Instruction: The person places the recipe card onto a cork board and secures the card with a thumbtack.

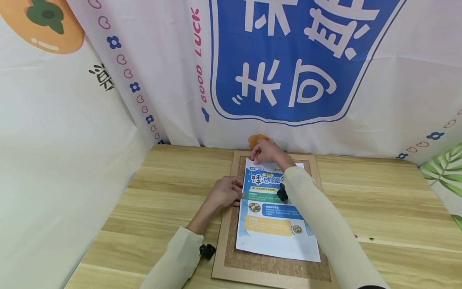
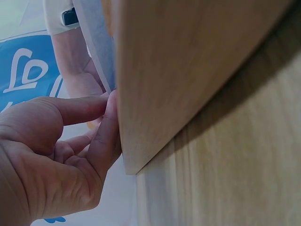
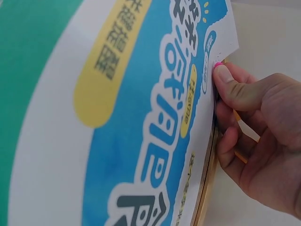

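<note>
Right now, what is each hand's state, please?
Left hand: closed, pinching the edge of the printed sheet.
Right hand: closed, pinching a small pink object, likely a pin.

Even, bright light to the far edge of the table (image 1: pixel 180 168); left wrist view dimmer, shadow beside the wooden frame (image 2: pixel 164 70).

The left sleeve (image 1: pixel 172 257), at seven o'clock in the head view, and the right sleeve (image 1: pixel 332 224), at four, are plain cream cloth, lightly creased, both ending short of the bare left hand (image 1: pixel 225 192) and right hand (image 1: pixel 268 152). Each cuff carries a small black block: the left block (image 1: pixel 207 251) at its three o'clock side, the right block (image 1: pixel 282 193) at about eight. Between four and five o'clock, a dark curved edge (image 1: pixel 373 287), too cropped to identify, crosses the right sleeve.
</note>
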Available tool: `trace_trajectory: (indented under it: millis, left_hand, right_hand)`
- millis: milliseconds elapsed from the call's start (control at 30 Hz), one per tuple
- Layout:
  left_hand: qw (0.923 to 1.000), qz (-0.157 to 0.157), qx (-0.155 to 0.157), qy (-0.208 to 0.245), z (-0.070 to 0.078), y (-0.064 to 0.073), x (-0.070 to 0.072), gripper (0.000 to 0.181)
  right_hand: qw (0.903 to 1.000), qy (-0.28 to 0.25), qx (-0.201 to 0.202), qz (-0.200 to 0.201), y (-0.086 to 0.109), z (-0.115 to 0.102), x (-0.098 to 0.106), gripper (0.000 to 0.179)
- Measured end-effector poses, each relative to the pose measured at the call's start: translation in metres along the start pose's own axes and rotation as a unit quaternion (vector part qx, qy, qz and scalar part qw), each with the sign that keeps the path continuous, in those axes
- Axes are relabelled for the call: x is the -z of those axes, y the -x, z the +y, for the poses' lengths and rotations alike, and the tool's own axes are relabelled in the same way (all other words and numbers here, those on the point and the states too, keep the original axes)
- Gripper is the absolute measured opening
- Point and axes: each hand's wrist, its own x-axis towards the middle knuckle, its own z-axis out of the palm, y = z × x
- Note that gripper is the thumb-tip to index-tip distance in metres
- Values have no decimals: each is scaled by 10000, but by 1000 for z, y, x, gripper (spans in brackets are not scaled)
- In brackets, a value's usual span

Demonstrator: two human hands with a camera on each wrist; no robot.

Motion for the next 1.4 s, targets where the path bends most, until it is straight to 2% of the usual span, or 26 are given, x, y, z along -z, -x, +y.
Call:
trace_trajectory:
  millis: [633,933,1133,1400]
  left_hand:
    - [10000,-44,-2,22,0,-1,1,32]
    - [10000,-72,-18,41,0,-2,0,31]
    - [9999,-107,-20,57,0,-2,0,32]
    - [9999,-100,9,42,-2,-1,2,34]
  right_hand:
    - [9987,309,-288,287,-3,-6,-3,10]
    - [9984,349,-311,327,2,-8,-4,8]
    - [9993,138,-113,320,5,0,-4,9]
    - [9980,-203,604,-45,11,13,-2,13]
